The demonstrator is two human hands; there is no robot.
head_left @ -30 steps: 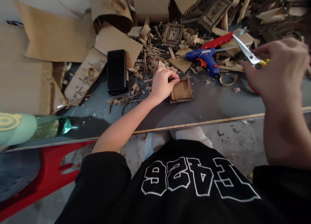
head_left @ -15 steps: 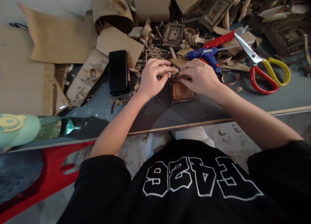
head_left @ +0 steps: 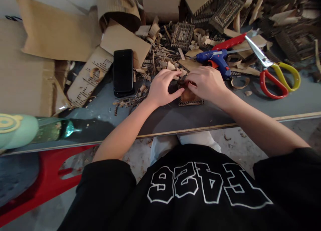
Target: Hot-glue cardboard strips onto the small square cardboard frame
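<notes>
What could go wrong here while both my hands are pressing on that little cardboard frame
The blue glue gun lies just behind your right hand; if it is hot, a knuckle could brush its nozzle. The small cardboard frame looks delicate, so hard pressing from the left hand may crush its edging. The scissors lie open nearby.

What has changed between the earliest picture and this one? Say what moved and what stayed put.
The right hand let go of the scissors, which now lie on the table, and came in to join the left hand on the small cardboard frame. The phone and glue gun stayed where they were.
</notes>
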